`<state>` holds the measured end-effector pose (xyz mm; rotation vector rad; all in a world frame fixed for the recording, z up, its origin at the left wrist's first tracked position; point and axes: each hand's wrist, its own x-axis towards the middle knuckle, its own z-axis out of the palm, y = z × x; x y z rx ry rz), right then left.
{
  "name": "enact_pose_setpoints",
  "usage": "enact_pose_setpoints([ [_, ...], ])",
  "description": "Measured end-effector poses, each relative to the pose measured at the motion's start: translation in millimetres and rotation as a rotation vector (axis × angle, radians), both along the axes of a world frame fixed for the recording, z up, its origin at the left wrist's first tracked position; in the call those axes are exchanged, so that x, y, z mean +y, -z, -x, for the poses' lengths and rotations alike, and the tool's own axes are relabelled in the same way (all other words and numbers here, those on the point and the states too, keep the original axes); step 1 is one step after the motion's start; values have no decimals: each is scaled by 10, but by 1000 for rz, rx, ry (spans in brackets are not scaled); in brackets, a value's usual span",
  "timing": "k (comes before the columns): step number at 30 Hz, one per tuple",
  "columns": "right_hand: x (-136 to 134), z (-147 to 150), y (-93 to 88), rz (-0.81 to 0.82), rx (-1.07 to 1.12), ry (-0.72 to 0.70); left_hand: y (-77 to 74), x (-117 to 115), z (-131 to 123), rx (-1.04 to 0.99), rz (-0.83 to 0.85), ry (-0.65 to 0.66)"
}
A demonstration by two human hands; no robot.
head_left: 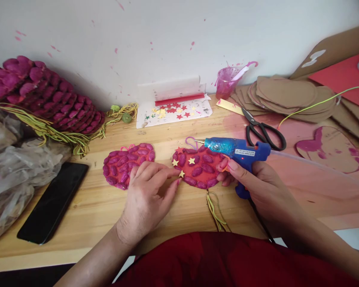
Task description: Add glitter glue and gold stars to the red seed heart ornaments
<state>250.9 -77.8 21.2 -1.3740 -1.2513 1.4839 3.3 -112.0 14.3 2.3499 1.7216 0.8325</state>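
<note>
My right hand [251,175] is closed around a blue glue gun [227,146], whose metal nozzle points left above the top of a red heart [208,179] covered with purple shells. My left hand [152,191] pinches a small yellow star [181,174] at the heart's lower left edge. Two more yellow stars, one of them here [192,161], lie on that heart, and a red star [178,150] is at its upper left. A purple loop rises from its top and yellow-green strings [215,211] hang below. Left of it lies a second shell-covered heart [128,163], partly behind my left hand.
Loose stars lie on a white sheet [143,115] at the back. Black-handled scissors [265,133], cardboard pieces [287,93] and a pink-stained cup [225,81] are to the right. A phone [54,203], plastic bag [18,191] and stacked purple hearts [44,91] occupy the left.
</note>
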Motion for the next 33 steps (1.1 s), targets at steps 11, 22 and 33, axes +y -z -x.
enact_pose_setpoints([
  [11,2,18,-33,11,-2,11,-25,18,-61,-9,39,-62],
  [22,17,-1,-15,28,-4,-6,1,5,-73,-8,55,-70],
  [33,-3,18,-24,25,-1,17,-18,4,-66,-7,45,-73],
])
